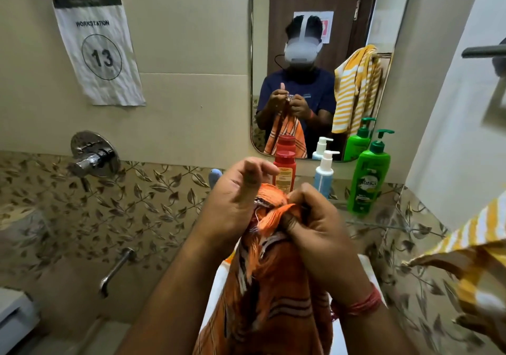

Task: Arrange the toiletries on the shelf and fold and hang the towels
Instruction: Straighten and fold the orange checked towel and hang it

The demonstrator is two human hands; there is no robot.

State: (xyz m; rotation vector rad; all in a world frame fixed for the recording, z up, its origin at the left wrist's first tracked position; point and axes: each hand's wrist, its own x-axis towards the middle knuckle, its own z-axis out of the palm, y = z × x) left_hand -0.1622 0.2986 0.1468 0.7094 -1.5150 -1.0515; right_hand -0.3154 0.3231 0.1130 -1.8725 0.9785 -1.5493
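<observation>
Orange towel [262, 286] bunched under right hand [315, 226] (pinched).

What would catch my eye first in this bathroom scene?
Front and centre, the left hand and right hand bunch an orange striped towel. Behind them, a red bottle, a white pump bottle and a green pump bottle stand below the mirror.

Home bathroom, wall mirror [323, 61], shower mixer [93, 154], leaf-patterned tiles [131, 212]

Both hands [276, 217] bunch orange towel [262, 300] (striped).
</observation>
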